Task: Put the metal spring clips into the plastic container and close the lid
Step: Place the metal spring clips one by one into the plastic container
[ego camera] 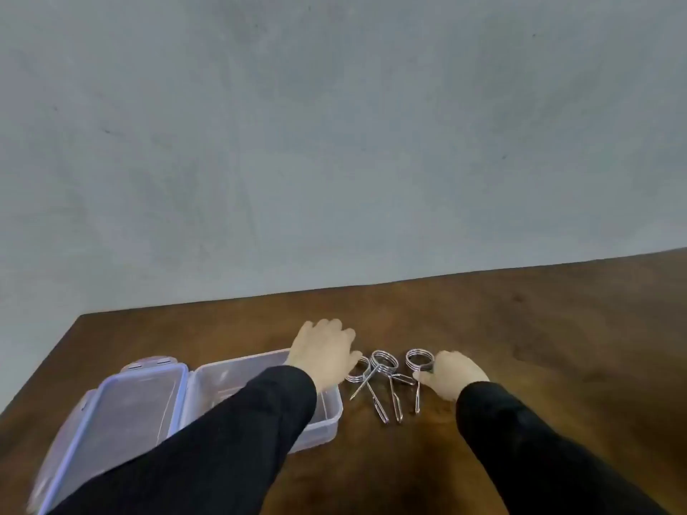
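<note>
Three spring clips (386, 381) are seen on the wooden surface (520, 328), just right of the open container (327, 421) with its lid (122, 410) folded back. The left hand (323, 353) is held palm-down, its grip loose, touching the leftmost clip. The right hand (451, 373) is placed against the rightmost clip's ring; whether its grip is closed cannot be told.

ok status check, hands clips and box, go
Left hand over leftmost clip, right hand at rightmost clip; grips unclear. Spring clips on table, none boxed. Container open, lid flipped left. Nothing blocking.
</note>
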